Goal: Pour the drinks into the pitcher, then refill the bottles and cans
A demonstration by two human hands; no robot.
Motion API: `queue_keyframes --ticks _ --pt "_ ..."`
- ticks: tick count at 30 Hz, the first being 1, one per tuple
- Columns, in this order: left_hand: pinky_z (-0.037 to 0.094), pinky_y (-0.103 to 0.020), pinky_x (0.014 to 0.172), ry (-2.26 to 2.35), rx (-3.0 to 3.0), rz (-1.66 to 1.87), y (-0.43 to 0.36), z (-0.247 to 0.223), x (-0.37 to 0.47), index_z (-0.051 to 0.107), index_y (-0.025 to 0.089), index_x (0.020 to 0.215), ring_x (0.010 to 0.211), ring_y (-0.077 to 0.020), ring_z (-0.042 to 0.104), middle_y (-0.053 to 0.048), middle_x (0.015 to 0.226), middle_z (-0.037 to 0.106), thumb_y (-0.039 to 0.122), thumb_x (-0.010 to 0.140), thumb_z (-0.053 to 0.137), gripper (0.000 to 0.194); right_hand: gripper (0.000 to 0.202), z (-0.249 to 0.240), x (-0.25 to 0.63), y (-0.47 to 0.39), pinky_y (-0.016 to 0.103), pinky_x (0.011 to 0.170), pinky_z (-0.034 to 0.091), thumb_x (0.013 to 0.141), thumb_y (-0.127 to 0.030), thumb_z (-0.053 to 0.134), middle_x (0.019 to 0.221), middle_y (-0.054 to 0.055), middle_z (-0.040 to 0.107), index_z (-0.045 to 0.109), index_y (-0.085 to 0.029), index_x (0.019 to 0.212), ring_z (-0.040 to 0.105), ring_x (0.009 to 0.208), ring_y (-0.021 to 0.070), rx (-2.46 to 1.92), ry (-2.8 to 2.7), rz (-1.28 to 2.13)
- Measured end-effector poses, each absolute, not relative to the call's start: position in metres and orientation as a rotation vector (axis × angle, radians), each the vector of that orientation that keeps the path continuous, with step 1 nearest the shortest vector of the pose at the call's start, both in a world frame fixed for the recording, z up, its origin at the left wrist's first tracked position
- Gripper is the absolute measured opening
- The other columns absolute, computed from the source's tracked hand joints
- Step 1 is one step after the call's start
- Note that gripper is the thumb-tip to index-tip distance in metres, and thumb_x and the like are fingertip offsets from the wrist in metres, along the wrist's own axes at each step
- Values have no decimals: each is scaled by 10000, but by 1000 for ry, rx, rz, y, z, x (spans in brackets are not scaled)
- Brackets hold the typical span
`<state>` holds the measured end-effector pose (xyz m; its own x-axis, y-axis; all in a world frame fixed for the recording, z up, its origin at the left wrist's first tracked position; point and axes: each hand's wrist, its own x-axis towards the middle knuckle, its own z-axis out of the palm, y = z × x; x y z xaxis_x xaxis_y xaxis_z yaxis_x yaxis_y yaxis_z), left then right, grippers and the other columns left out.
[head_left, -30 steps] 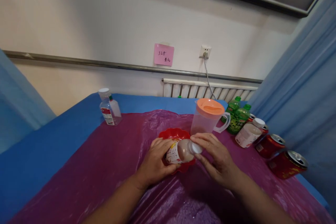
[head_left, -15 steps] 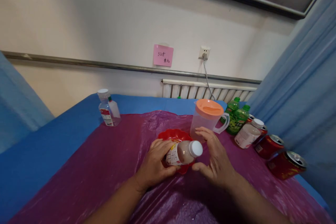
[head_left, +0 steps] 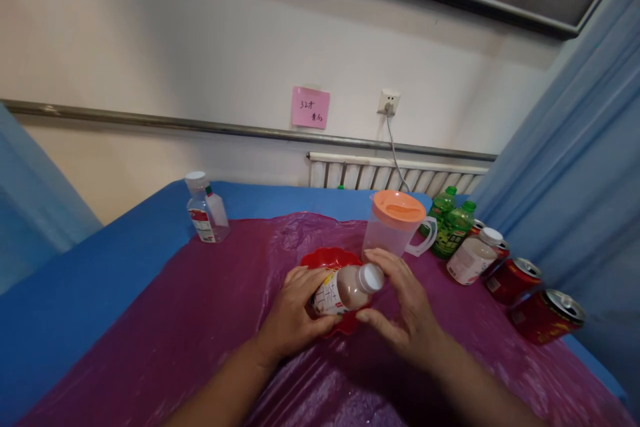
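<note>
My left hand is wrapped around a drink bottle with a white cap and a printed label. The bottle is tilted, its cap end pointing right, above a red scalloped dish that it partly hides. Beside the cap is my right hand, thumb and fingers spread around it and apart. Whether a fingertip touches the cap is hard to tell. Behind my right hand stands a clear pitcher with an orange lid.
At the far left stands a clear bottle with a white cap. On the right are green bottles, a white-capped bottle and red cans. Purple plastic sheeting covers the blue table. A radiator lines the wall.
My right hand has moved left and closer to the bottle's cap, its fingers curving more around it. The left hand and the bottle have barely shifted.
</note>
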<state>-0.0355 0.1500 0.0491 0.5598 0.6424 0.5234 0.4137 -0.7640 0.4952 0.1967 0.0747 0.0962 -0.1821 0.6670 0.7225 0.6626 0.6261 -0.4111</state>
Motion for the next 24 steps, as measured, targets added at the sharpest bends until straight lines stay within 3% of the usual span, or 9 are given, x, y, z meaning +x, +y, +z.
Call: queue_keyframes --ticks 2,7,17,24 --pt "397 -514 1096 900 2452 1024 151 49 -37 572 266 1300 1171 -297 630 -59 1258 712 337 731 800 617 583 96 196 73 507 1080 476 947 -337 642 1395 148 590 422 -211 1472 546 1307 294 -1049 -1873 38" --pt "383 -548 1103 892 2430 1011 152 48 -37 562 275 1297 1185 -302 621 -58 1279 702 303 722 807 626 450 95 197 74 463 1017 517 964 -187 574 1293 104 678 511 -254 1404 619 1211 259 -1048 -1832 4" --pt "392 -525 1105 902 2514 1133 151 47 -37 546 249 1303 1194 -305 618 -84 1273 701 294 748 797 610 486 96 190 73 447 965 546 928 -274 680 1252 131 674 538 -226 1391 634 1161 273 -1100 -1795 -118" --pt "411 -534 1096 907 2514 1128 152 45 -38 561 253 1299 1184 -309 627 -81 1266 707 333 752 803 603 400 97 190 74 439 903 576 953 -248 634 1182 123 687 578 -238 1348 661 1086 261 -1086 -1776 -110"
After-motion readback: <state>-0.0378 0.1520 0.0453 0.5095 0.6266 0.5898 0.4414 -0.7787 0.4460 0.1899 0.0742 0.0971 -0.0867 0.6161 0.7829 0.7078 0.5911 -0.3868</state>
